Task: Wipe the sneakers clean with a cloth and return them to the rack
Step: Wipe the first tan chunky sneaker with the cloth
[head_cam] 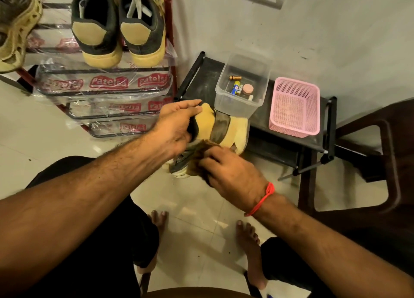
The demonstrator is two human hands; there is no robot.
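A tan and grey sneaker (220, 127) is held in the air at the centre of the view. My left hand (177, 124) grips it at its opening. My right hand (230, 171), with a red thread on the wrist, presses a brown cloth (200, 154) against the shoe's lower side. A pair of dark sneakers with tan heels (118, 26) sits on the top shelf of the red rack (105, 84), heels toward me. Part of another tan shoe (15, 28) shows at the far left.
A low black stand (201, 73) beside the rack carries a clear box (244, 84) with batteries and small items and a pink mesh basket (294, 106). A dark brown chair (369, 163) stands at right. My bare feet rest on the tiled floor below.
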